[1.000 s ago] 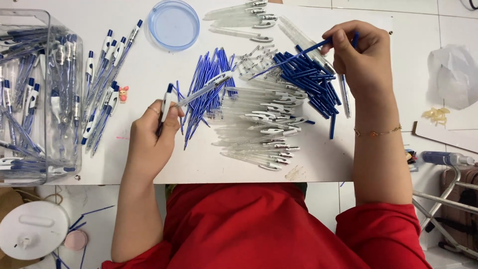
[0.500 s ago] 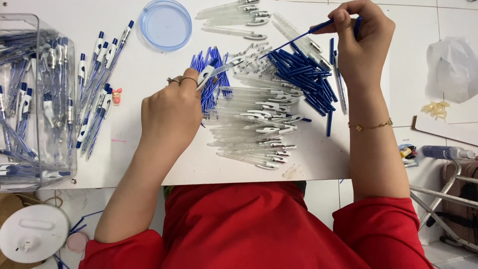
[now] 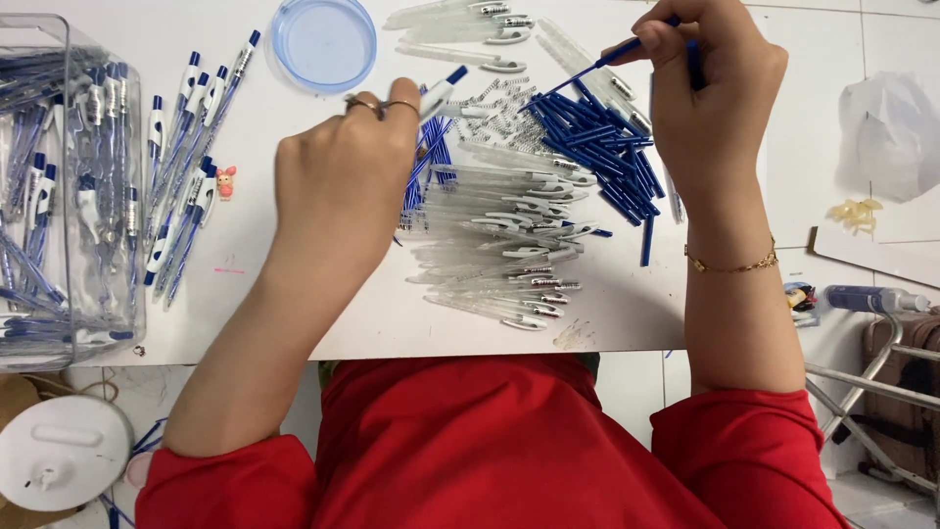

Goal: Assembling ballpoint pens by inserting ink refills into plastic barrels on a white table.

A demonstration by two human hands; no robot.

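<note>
- Pen (image 3: 443,91), one, white with a blue tip, slim and smooth: pinched in the left hand (image 3: 338,186), above the clear barrels.
- Blue refill (image 3: 587,69), one, thin plastic rod: the right hand (image 3: 710,88) closes its fingers on it.
- Clear barrels (image 3: 509,245): a heap, too many to count.
- Round blue lid (image 3: 323,41): one.

Looked like small home workshop for pen assembly: white table (image 3: 294,323) heaped with clear pen barrels (image 3: 499,245), blue refills (image 3: 597,147), springs (image 3: 494,98); finished pens (image 3: 181,167) laid out, more in clear plastic bin (image 3: 64,196); tiled floor (image 3: 832,147).
</note>
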